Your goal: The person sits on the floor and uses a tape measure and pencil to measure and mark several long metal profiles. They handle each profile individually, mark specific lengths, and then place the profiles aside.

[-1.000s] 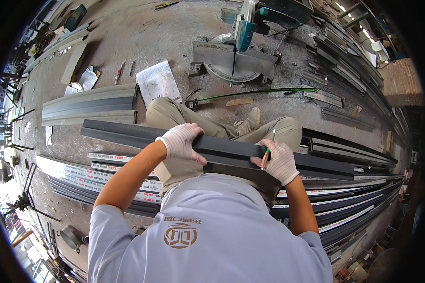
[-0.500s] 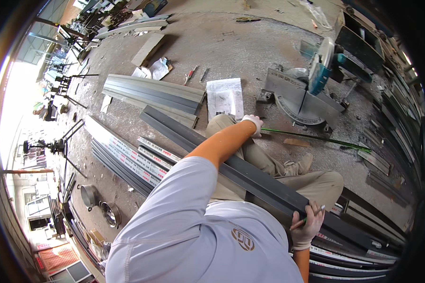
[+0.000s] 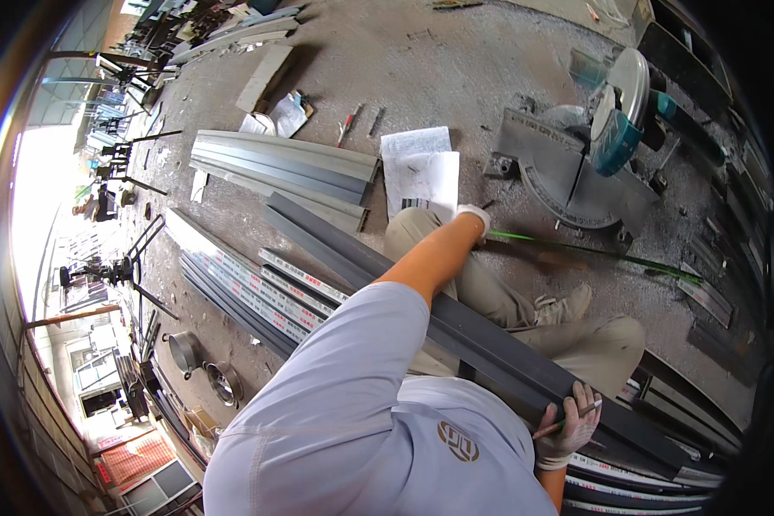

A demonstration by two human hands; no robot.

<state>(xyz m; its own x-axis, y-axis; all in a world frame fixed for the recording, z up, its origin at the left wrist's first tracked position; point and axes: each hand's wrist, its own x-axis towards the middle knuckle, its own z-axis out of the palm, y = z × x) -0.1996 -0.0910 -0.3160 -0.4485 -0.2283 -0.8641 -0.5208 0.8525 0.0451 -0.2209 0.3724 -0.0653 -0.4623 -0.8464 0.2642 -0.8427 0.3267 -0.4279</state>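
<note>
My left hand, in a pale glove, reaches over my bent knee beside the lower corner of some paper sheets. Its fingers look curled, though mostly hidden, and a small dark tip pokes out past them. A thin green strip, like a tape measure blade, runs rightward from near this hand. A long dark grey metal profile lies slantwise across my lap. At its right part my gloved right hand grips a pencil, and the fingers rest against the profile's edge.
A teal miter saw stands on the floor at the right. Grey profiles and wrapped profiles lie to the left. More profiles are stacked at lower right. Two metal pots sit at far left.
The whole view has shifted slightly. The top paper sheet has slid right and down off the one beneath it, so both now show. My right hand keeps the pencil.
</note>
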